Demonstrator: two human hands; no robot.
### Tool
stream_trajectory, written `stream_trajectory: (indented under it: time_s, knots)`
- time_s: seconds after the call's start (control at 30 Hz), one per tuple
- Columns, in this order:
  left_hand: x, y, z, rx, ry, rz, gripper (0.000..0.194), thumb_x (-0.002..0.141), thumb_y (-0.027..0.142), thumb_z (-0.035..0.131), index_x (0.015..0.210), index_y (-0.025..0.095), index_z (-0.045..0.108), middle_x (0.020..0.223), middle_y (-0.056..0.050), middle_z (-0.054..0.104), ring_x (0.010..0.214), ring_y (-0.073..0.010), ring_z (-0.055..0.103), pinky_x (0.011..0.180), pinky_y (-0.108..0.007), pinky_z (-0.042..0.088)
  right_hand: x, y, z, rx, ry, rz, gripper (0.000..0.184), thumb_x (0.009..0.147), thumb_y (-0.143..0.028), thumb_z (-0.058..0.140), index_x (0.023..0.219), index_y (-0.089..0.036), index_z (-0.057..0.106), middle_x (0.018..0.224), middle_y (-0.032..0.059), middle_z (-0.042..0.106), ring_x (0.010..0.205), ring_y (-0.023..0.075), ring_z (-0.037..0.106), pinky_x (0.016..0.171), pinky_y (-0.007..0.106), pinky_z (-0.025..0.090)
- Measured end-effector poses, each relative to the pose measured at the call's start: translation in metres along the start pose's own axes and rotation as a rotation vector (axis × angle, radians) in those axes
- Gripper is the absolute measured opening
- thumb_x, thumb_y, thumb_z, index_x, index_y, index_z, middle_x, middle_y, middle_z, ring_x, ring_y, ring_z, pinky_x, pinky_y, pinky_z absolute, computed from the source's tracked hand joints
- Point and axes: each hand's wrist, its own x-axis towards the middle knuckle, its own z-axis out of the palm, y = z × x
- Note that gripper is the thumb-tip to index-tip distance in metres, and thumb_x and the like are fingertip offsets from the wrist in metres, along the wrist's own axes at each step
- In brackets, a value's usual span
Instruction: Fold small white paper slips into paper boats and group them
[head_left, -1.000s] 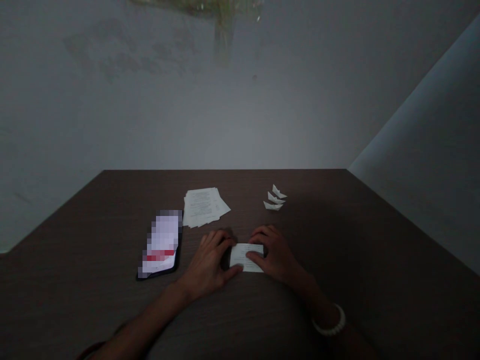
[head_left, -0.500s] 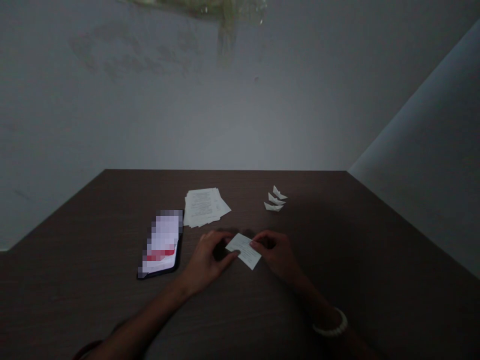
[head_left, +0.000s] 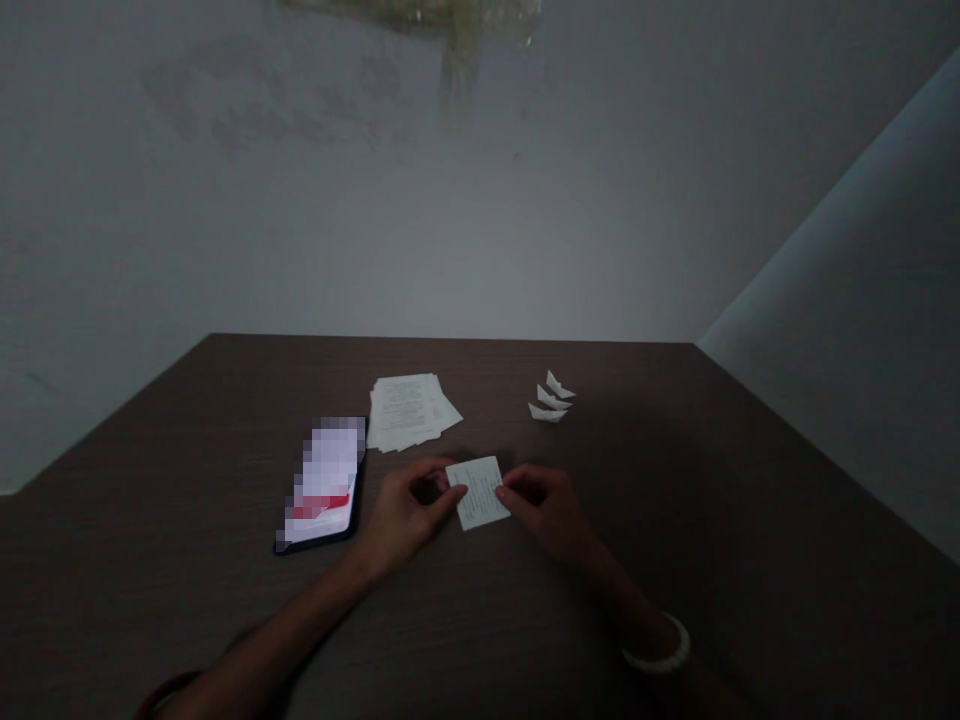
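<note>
Between my two hands is a small, roughly square piece of printed paper [head_left: 480, 494], held just above the table. My left hand [head_left: 411, 512] pinches its left edge, thumb on top and fingers behind. At the right edge, my right hand [head_left: 546, 508] grips it between thumb and forefinger. Rows of printed text show on the side facing me. Beyond my right hand stand several small folded paper boats [head_left: 551, 397], close together in a row. A loose stack of printed sheets [head_left: 409, 410] lies past my left hand.
A phone [head_left: 322, 485] with a lit, blurred screen lies left of my left hand. The dark wooden table [head_left: 480, 630] reaches back to a grey wall [head_left: 480, 230] with peeling patches. Another wall surface slants in on the right.
The paper has turned from a diamond-like angle to nearly square-on, and both hands have shifted their hold on its edges. The boats, sheets and phone stay put.
</note>
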Motion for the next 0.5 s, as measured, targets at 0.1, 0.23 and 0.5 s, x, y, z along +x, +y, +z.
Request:
stream_trajectory:
  time_s: [0.1, 0.23, 0.5]
  knots:
    - [0.000, 0.000, 0.000, 0.002, -0.031, 0.008, 0.020, 0.082, 0.033, 0.064, 0.089, 0.015, 0.067, 0.072, -0.001, 0.063, 0.067, -0.0153, 0.060, 0.062, -0.029, 0.051, 0.000, 0.000, -0.003, -0.053, 0.005, -0.044, 0.011, 0.075, -0.028, 0.068, 0.075, -0.018, 0.069, 0.062, -0.0011, 0.064, 0.054, 0.0111, 0.053, 0.051, 0.022, 0.040]
    - [0.000, 0.002, 0.000, 0.048, -0.050, 0.016, 0.020, 0.082, 0.030, 0.062, 0.096, 0.016, 0.067, 0.073, 0.000, 0.062, 0.067, -0.0147, 0.059, 0.061, -0.028, 0.049, 0.001, 0.002, -0.003, -0.113, 0.001, -0.086, 0.008, 0.075, -0.026, 0.069, 0.073, -0.019, 0.069, 0.056, -0.0039, 0.058, 0.050, 0.0091, 0.047, 0.048, 0.020, 0.036]
    - [-0.006, -0.008, 0.002, 0.261, -0.045, 0.236, 0.052, 0.080, 0.032, 0.069, 0.127, 0.023, 0.051, 0.117, -0.009, 0.061, 0.106, -0.0259, 0.059, 0.090, -0.044, 0.050, 0.002, 0.012, -0.004, -0.291, 0.015, -0.128, 0.007, 0.077, -0.025, 0.069, 0.073, -0.020, 0.069, 0.054, -0.0047, 0.056, 0.048, 0.0093, 0.046, 0.049, 0.022, 0.034]
